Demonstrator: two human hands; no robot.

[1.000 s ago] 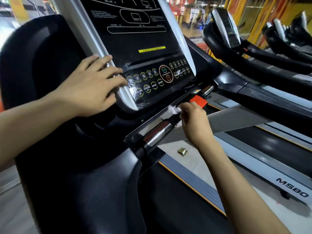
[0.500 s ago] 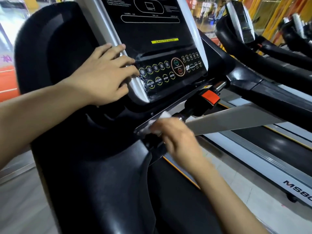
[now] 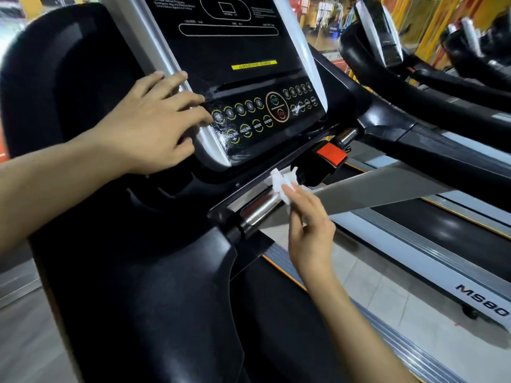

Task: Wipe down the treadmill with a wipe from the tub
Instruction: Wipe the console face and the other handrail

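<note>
The treadmill console sits much as before, the left hand still resting on its silver edge, fingers spread. The right hand has slid right along the chrome bar, pinching the crumpled white wipe against it.

right hand lifted, wipe raised off bar
</note>
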